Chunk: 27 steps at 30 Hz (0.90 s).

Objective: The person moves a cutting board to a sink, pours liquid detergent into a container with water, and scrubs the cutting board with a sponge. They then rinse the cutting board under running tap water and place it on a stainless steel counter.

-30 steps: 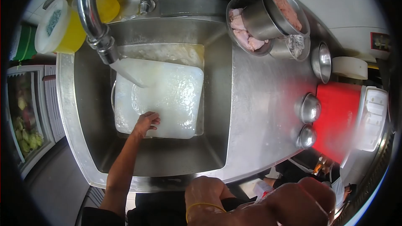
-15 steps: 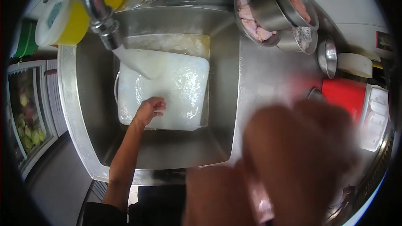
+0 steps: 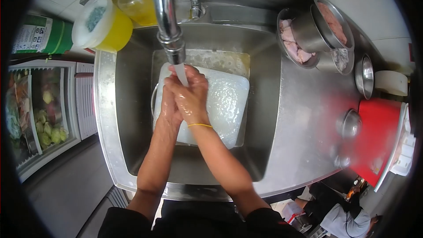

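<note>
Under the faucet (image 3: 169, 35) my two hands are pressed together, wet, in the falling stream of water. My left hand (image 3: 171, 105) is partly covered by my right hand (image 3: 196, 97), which has a yellow band on its wrist. The fingers of both are curled against each other; the palms are hidden and no object shows between them. Below them a white plastic tub or board (image 3: 227, 101) with a wet, shiny surface lies in the steel sink (image 3: 176, 167). A thin curved handle shows at its left side.
On the right counter stand steel bowls with raw meat (image 3: 293, 44), an empty steel bowl (image 3: 365, 77) and a red box (image 3: 379, 136). At the back left are a yellow tub (image 3: 115, 33) and a pump bottle (image 3: 139, 6). Another person (image 3: 348, 220) is at lower right.
My right hand, blurred close to the camera before, has come down to meet my left hand under the water. My left hand has moved up from the white surface. The view has shifted.
</note>
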Available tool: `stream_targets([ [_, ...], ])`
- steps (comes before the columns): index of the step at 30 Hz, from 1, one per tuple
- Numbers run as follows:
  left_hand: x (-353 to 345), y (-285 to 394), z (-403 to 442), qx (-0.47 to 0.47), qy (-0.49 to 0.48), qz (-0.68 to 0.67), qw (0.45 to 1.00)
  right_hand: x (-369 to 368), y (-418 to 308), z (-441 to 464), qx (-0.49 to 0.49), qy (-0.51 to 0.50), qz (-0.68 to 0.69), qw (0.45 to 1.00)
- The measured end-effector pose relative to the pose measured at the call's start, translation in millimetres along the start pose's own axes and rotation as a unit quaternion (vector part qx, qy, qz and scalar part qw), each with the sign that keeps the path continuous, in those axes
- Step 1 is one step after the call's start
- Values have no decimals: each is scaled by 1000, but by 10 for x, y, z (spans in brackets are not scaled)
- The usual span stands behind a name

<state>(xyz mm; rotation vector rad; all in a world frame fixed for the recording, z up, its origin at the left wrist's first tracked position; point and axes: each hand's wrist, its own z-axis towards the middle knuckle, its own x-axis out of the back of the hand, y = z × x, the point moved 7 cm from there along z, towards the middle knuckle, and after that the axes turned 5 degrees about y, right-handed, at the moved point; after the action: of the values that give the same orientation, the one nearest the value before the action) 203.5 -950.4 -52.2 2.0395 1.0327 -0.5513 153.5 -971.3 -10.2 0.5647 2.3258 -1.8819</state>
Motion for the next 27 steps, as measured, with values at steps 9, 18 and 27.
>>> stream_targets([
  [9, 372, -187, -51, 35, 65, 98, 992, 417, -758, -804, -91, -46, 117, 988],
  [18, 866, -592, -280, 133, 88, 163, 974, -32, -1992, -1509, 89, -300, 565, 763],
  [27, 887, -639, -253, 146, 60, 159, 975, -106, -1973, -1443, 55, -285, 562, 775],
])
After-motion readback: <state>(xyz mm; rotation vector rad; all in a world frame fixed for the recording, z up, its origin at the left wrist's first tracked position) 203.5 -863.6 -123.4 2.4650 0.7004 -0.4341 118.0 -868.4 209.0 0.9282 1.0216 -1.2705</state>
